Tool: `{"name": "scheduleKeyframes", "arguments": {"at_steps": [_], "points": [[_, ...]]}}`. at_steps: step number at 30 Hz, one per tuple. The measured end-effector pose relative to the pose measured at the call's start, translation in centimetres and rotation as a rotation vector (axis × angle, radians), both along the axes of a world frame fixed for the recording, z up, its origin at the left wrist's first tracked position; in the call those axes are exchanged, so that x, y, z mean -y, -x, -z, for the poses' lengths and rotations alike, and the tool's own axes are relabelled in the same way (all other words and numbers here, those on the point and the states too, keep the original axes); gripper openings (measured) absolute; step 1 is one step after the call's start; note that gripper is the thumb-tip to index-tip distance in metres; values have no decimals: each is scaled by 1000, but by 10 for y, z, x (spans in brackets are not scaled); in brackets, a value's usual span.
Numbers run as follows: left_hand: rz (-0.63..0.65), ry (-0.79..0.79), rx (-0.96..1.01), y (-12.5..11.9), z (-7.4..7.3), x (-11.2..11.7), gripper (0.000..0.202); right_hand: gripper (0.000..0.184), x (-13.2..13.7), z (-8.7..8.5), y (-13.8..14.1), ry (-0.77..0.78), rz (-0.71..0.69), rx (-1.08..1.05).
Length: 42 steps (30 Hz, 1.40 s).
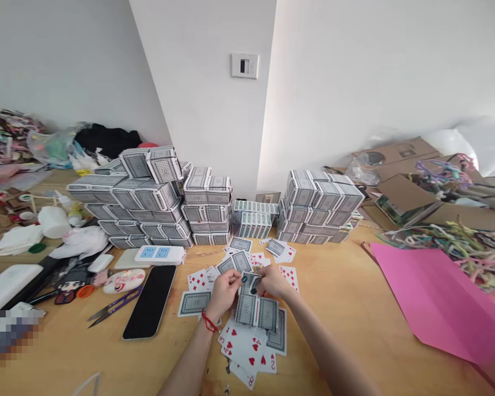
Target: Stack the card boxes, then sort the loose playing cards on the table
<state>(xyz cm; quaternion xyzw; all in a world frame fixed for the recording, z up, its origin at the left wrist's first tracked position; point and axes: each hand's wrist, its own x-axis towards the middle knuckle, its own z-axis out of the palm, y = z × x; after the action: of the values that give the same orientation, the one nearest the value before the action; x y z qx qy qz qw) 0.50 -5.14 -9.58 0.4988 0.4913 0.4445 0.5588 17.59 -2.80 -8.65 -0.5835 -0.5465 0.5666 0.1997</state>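
My left hand point(226, 287), a red string bracelet at its wrist, pinches the left edge of a grey-patterned playing card point(247, 284). On the card's other side, the curled fingers of my right hand point(272, 281) grip it, partly hiding it. Just below both hands lies a block of folded playing cards point(267, 314) with grey backs. Loose heart cards point(243, 344) spread out under and in front of this block. More loose cards point(194, 303) lie left of my left hand and beyond both hands.
Tall stacks of folded-card blocks point(157, 195) stand at the back left, with another stack point(324, 201) at the back right. A black phone point(149, 302) and purple scissors point(114, 307) lie left. Pink paper point(437, 297), cardboard boxes point(408, 198) and coloured fuzzy strips point(457, 253) occupy the right.
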Motion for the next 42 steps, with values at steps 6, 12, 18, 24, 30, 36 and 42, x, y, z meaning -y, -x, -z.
{"name": "scheduleKeyframes", "arguments": {"at_steps": [6,12,18,24,30,36,42], "points": [[-13,21,3,0,-1,-2,16,8,-3,-6,-6,80,-70,-106],[-3,59,41,-1,-2,-3,17,13,0,-10,-13,69,-90,-169],[-3,80,68,-1,0,-3,19,25,3,0,-2,-23,6,-117],[3,79,71,0,3,-1,18,29,1,-2,-1,-8,-8,-71],[-72,37,34,-1,0,1,19,35,0,-13,-3,-77,-34,4],[-113,17,43,-3,-2,1,19,18,14,-27,1,-322,-23,172],[-129,16,69,-2,-3,1,20,17,21,-35,-5,-388,-98,152]]}}
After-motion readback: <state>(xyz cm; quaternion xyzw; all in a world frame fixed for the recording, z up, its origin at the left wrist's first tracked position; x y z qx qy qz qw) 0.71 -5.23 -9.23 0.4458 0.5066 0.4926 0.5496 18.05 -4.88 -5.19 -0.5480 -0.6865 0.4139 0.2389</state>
